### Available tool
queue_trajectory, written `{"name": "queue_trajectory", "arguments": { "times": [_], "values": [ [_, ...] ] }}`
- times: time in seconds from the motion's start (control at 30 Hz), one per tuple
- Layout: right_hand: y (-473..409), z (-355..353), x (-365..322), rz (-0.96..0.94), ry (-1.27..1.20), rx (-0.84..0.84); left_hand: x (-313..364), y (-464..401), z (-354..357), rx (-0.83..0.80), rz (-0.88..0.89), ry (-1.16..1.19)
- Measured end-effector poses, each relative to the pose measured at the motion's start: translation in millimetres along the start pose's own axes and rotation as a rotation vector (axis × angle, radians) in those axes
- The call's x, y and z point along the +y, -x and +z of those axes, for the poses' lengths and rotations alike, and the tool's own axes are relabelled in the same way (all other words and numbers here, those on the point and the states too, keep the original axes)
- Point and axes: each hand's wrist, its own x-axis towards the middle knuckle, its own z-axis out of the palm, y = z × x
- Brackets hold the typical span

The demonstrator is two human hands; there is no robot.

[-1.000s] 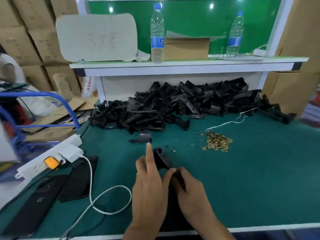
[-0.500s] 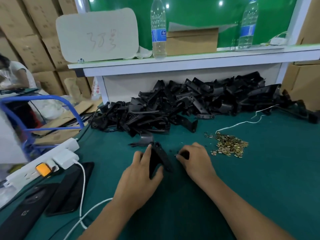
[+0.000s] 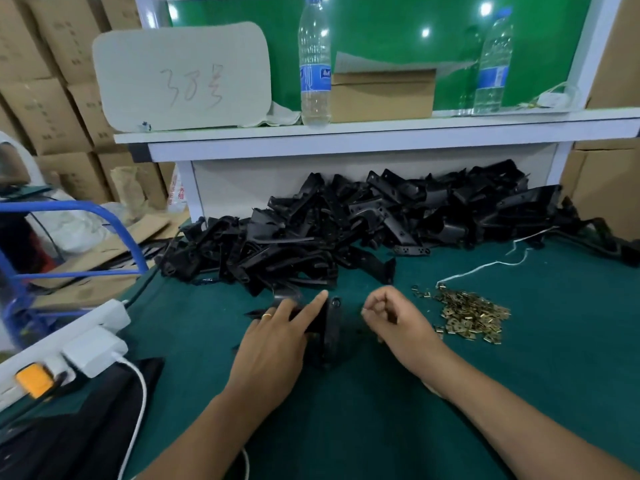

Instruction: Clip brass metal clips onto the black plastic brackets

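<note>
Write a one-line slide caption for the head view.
Left hand holds a black bracket beside the brass clips.

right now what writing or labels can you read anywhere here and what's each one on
"33" then an unclear third mark: handwritten on the foam board on the shelf.
Blue bottle label: print too blurred to read.
Second bottle: label unreadable.
Cardboard cartons: printing too small.
White bag: red characters, blurred.

Black, brass and deep green at the bench

The worktop (image 3: 519, 375) is covered in dark teal-green; on it a heap of glossy black brackets (image 3: 346, 223) and a scatter of brass-gold clips (image 3: 467, 315). The back panel (image 3: 398, 29) is bright green, the shelf (image 3: 346, 128) white. Bottles (image 3: 314, 64) are clear with blue labels, the power strip (image 3: 69, 337) white with an orange switch, the boxes (image 3: 45, 109) plain brown.
</note>
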Motion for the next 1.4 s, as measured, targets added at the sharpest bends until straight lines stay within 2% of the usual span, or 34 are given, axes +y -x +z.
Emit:
{"name": "queue_trajectory", "arguments": {
  "times": [0.13,0.43,0.53,0.67,0.83,1.13,1.4],
  "values": [
    [-1.8,1.9,-2.6,0.014,-0.246,-0.011,2.1,-20.4,10.3,0.023,-0.009,0.079],
    [-0.2,2.5,-8.9,0.106,-0.579,0.036,1.6,-18.6,15.0,0.033,0.017,0.185],
    [0.9,4.8,-7.6,0.117,-0.661,-0.003,3.9,-17.2,11.4,0.027,0.006,0.198],
    [6.4,4.8,-10.6,0.11,-0.649,-0.08,7.7,-16.7,10.1,0.029,0.01,0.198],
    [9.4,4.5,-12.2,0.112,-0.608,-0.092,10.0,-14.8,8.3,0.005,0.018,0.202],
    [12.2,12.2,-15.1,0.121,-0.688,0.05,15.4,-14.9,6.9,0.046,-0.008,0.257],
    [11.5,13.8,-11.8,0.115,-0.624,0.012,16.3,-13.8,5.9,0.035,0.012,0.28]
  ]
}}
